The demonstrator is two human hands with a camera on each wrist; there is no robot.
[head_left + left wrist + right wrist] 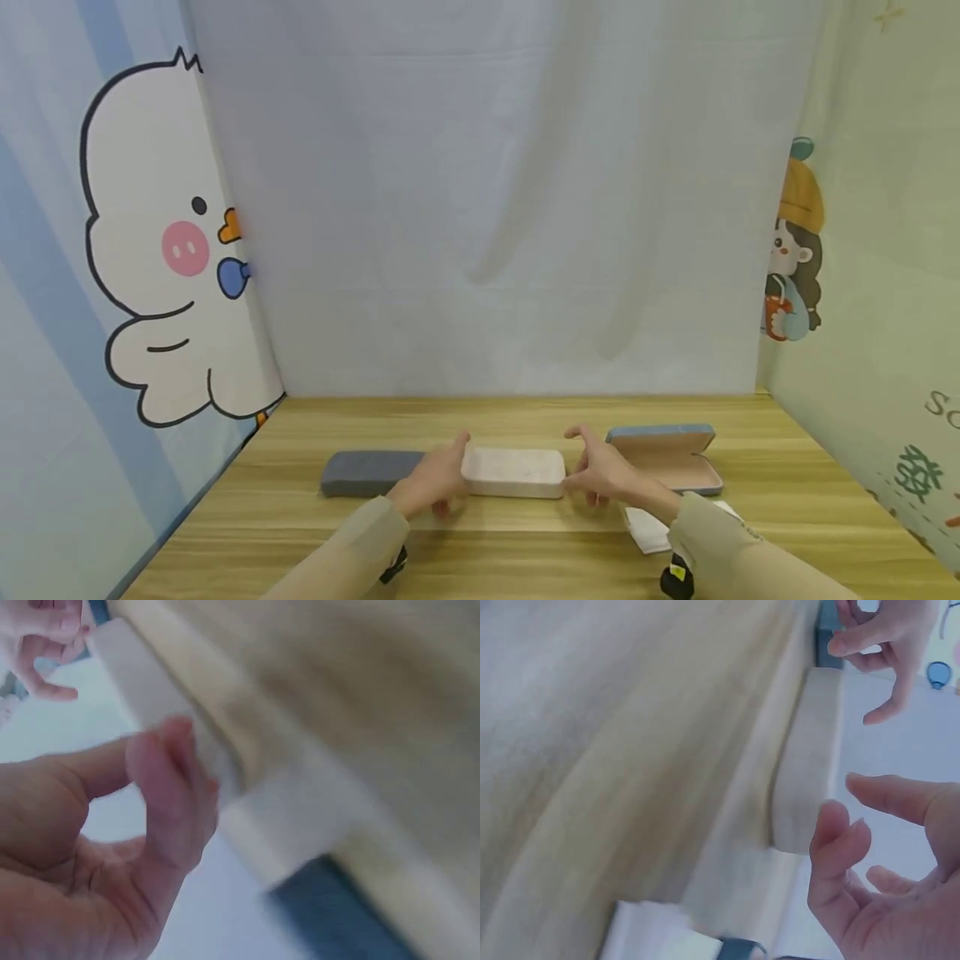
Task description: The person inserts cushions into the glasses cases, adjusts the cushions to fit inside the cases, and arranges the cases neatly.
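A white, closed glasses case (513, 472) lies lengthwise on the wooden table, between the two hands. At its left end is my left hand (435, 477), thumb raised and fingers loosely bent, gripping nothing. My right hand (603, 471) stands by the other end; in the right wrist view its thumb and bent fingers (840, 847) are apart, with nothing between them. A closed grey-blue glasses case (367, 472) sits to the left, its right end hidden behind the left hand. Behind the right hand, a blue glasses case (667, 457) with a pinkish lining stands with its lid up.
A folded white cloth (648, 531) lies on the table (525, 558), partly under the right forearm in the head view. A pale curtain (480, 208) hangs along the table's back edge, with printed curtains at both sides.
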